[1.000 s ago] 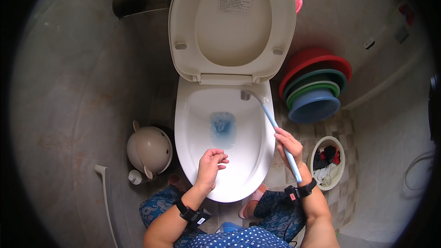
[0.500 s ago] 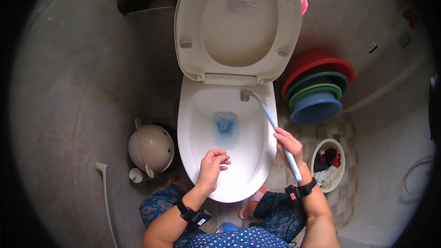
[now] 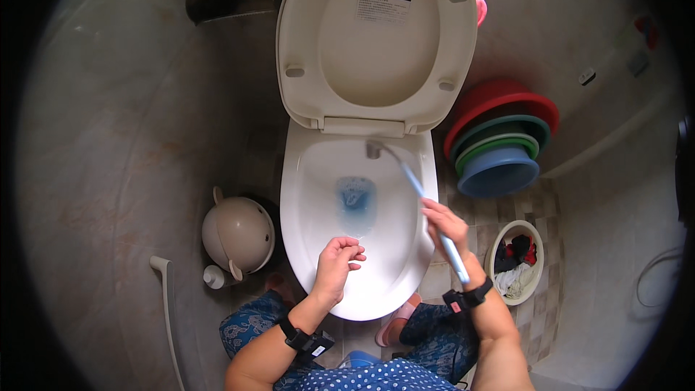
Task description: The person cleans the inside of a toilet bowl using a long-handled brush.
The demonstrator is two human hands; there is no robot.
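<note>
Brush (image 3: 413, 179) at a toilet bowl (image 3: 291, 210), seen from above. The pale blue handle slants across the bowl's right rim; the grey head (image 3: 373, 150) is at the back of the bowl. The right hand (image 3: 447, 226) is closed around the handle, whose near end points toward the wrist. The left hand (image 3: 337, 264) is half curled over the front of the bowl, thumb near the fingertips; whether it pinches anything is too small to tell. Between head and left hand, blue water (image 3: 355, 201) fills the bottom of the bowl. Both forearms wear black straps, 1 on each. Behind the bowl, the seat (image 3: 304, 105) and lid (image 3: 380, 51) stand raised, the lid bearing a label (image 3: 385, 7). Right: nested basins (image 3: 499, 176) in red, green and blue; nearer, an oval tub (image 3: 540, 250) containing cloths (image 3: 515, 279). Left: a round beige bin (image 3: 235, 235), with a white bottle (image 3: 213, 276) just beside it.
</note>
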